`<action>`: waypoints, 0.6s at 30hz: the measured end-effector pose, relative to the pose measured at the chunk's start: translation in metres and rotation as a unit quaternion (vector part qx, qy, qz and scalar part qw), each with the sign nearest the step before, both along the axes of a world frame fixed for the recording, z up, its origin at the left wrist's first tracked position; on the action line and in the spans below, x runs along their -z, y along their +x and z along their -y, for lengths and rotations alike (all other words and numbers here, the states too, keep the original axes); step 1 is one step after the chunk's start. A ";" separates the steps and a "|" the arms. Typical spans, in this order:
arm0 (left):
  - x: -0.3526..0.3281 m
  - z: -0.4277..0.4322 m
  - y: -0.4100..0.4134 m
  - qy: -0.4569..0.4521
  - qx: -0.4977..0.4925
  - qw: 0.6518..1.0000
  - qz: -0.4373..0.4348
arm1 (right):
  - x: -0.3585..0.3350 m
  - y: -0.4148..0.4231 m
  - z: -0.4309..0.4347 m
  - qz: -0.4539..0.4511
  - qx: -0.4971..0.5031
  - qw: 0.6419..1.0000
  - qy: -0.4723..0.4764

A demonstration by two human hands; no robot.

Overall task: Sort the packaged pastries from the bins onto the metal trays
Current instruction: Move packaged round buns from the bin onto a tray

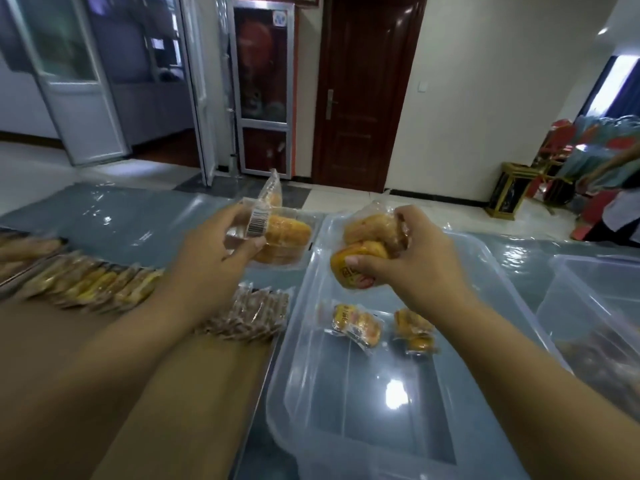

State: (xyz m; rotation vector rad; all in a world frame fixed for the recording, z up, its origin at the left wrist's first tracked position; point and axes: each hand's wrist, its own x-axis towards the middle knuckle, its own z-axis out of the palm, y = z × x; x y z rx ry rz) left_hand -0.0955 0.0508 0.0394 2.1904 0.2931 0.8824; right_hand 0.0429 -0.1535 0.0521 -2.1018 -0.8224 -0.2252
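My left hand [214,251] grips a bunch of clear-wrapped golden pastries [284,237], one packet showing a barcode, held above the far end of the tray [194,393]. My right hand [412,261] is closed on two or three orange-yellow packaged pastries [360,261] over the clear plastic bin [311,341]. Two more yellow packets [356,325] [414,329] lie on the bin's floor. On the brown-lined tray sits a row of yellow packets [97,282] and a row of brown packets [249,313].
A second clear bin [568,289] with dark packets stands at the right. Another tray with packets [20,251] is at the far left edge. The table carries a glossy plastic cover [138,223]. A person stands at the far right by stacked chairs.
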 end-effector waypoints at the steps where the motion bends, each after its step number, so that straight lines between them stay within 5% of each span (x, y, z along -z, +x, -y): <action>1: 0.003 -0.009 -0.013 -0.003 -0.012 1.000 0.002 | -0.001 -0.011 -0.010 -0.002 -0.012 1.000 0.011; 8: 0.032 -0.097 -0.126 0.007 -0.064 0.998 -0.021 | 0.009 -0.100 -0.100 0.007 -0.051 0.998 0.027; 18: 0.092 -0.239 -0.302 -0.073 -0.111 0.984 -0.121 | 0.077 -0.217 -0.240 -0.038 -0.087 0.991 -0.098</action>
